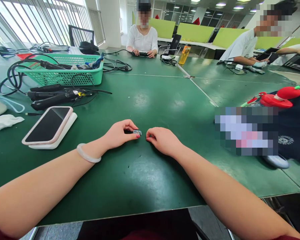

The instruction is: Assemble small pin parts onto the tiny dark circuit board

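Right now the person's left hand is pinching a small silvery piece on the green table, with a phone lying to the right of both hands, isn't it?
Not quite. The phone lies to the left of both hands, on a white stand, as the head view shows. The rest holds: the left hand pinches the small silvery piece on the green table.

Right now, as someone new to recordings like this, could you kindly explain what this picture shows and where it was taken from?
It comes from a camera worn on a person's head, looking down at their own bare arms on a green table. The left hand pinches a small dark chip-like part; the right hand rests beside it, fingers curled. To the left lie a phone on a white pad and a green basket of cables. Other people sit across the table.
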